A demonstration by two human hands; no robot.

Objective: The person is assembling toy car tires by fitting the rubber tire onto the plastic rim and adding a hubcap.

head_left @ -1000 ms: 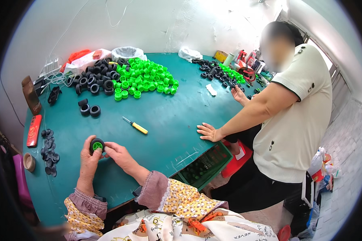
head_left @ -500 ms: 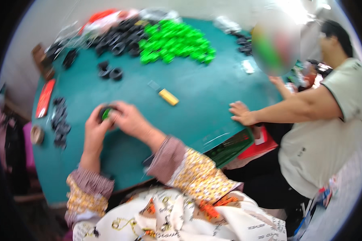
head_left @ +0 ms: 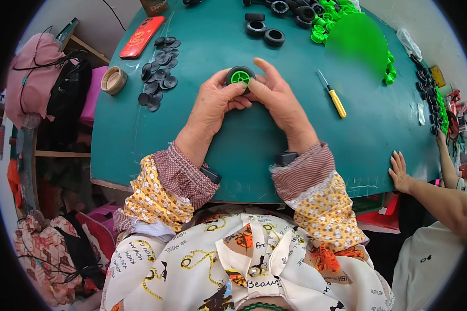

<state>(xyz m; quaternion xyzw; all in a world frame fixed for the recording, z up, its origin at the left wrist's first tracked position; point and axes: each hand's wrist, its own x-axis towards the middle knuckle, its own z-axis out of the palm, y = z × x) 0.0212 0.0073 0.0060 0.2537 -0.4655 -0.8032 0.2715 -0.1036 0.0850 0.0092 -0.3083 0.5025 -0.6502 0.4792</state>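
Both hands, left [head_left: 213, 101] and right [head_left: 276, 98], grip one wheel [head_left: 239, 78] between the fingertips, apparently to press its green hub in; screwdriver [head_left: 333, 95] lies at three o'clock.

A yellow-handled screwdriver [head_left: 334, 96] lies near a red phone [head_left: 142, 36].

Your left hand [head_left: 213, 101] and right hand [head_left: 277, 96] now both close on the black wheel [head_left: 239, 76], lifted nearer you; a second ago it sat by the surface's left edge.
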